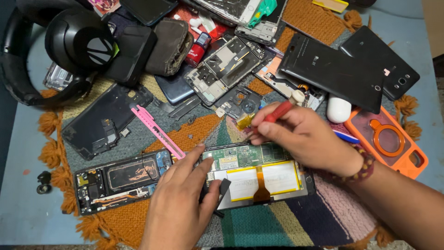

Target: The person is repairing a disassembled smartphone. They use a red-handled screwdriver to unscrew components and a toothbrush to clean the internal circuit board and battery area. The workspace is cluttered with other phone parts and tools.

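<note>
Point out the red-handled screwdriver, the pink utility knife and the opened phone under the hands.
red-handled screwdriver (279, 111), head view, middle of the red handle.
pink utility knife (157, 131), head view, middle of its body.
opened phone (277, 178), head view, white battery.

An opened phone (259, 173) lies on the mat (286, 222) at lower centre, under the left hand (178, 203) and the right hand (300, 136), which holds a screwdriver (280, 111) above its upper edge. A second opened phone (122, 180) lies to its left. A utility knife (157, 129) sits between them, higher up. Headphones (55, 46) occupy the upper left; a phone case (388, 139) lies at right.
</note>
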